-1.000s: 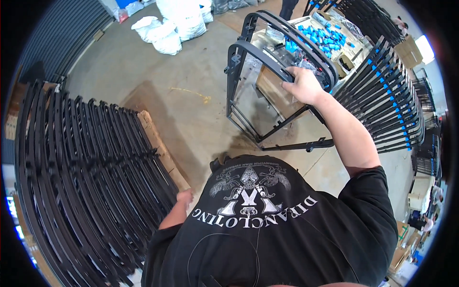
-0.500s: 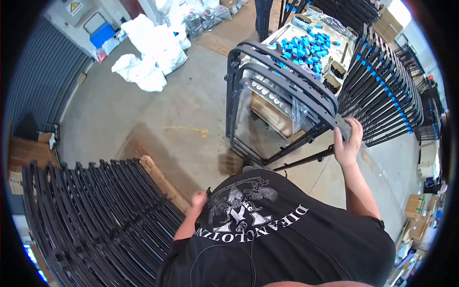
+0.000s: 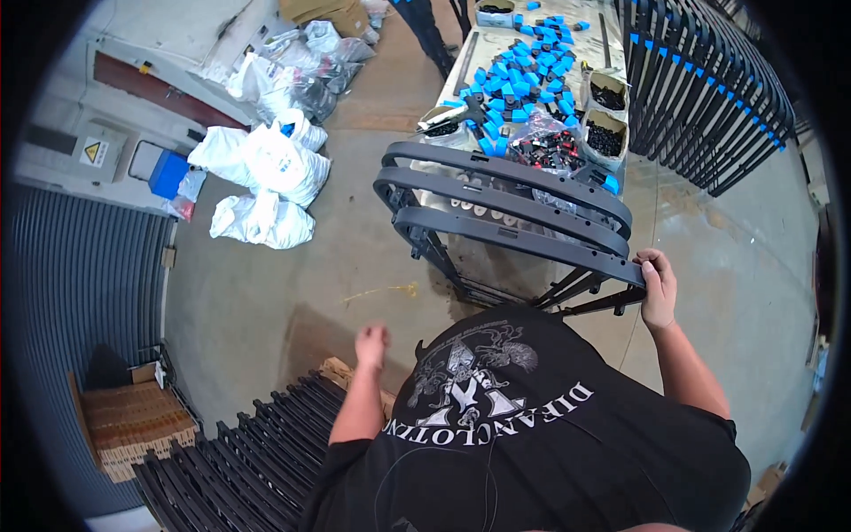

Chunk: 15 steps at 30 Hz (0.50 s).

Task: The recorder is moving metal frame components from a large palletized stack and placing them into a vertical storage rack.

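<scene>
The person's right hand (image 3: 658, 288) was closed around the end of the nearest of three curved black metal frames (image 3: 505, 199), which stood upright together on the concrete floor (image 3: 266, 293) just in front of them. The left hand (image 3: 371, 345) hung free at their side, fingers loosely curled and holding nothing, above a stack of black frames (image 3: 257, 461) lying on the floor. Beyond the held frames stood a surface (image 3: 461, 66) strewn with blue plastic caps (image 3: 519, 84), and white bags (image 3: 266, 177) lay to the left.
</scene>
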### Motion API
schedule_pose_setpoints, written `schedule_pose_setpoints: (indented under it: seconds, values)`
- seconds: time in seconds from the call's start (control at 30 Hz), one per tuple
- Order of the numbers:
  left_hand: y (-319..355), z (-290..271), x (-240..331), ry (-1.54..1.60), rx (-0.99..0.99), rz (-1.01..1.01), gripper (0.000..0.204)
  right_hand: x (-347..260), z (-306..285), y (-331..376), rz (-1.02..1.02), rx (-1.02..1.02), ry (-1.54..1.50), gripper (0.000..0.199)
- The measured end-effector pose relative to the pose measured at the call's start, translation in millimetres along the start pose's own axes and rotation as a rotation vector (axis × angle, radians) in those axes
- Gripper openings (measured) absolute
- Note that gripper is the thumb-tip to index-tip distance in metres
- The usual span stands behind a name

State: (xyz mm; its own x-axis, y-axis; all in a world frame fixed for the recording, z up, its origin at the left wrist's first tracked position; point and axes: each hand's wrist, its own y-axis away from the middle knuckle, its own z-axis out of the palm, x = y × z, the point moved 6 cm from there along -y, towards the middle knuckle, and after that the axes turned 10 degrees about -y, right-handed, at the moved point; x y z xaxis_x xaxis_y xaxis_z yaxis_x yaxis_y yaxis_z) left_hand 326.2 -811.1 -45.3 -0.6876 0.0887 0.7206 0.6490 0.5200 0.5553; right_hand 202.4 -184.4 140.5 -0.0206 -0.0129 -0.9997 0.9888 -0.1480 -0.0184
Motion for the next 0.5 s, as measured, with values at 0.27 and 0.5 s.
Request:
schedule_pose_setpoints:
  seconds: [0.27,0.5]
  values:
    - [-62,37,315,0.248,0.027,0.697,0.023,-38,22,-29,0.278,-0.335,-0.043,0.028]
    - [-73,95,346,0.148,-0.263,0.778,0.026,-61,67,-32,0.165,-0.05,0.514,0.025]
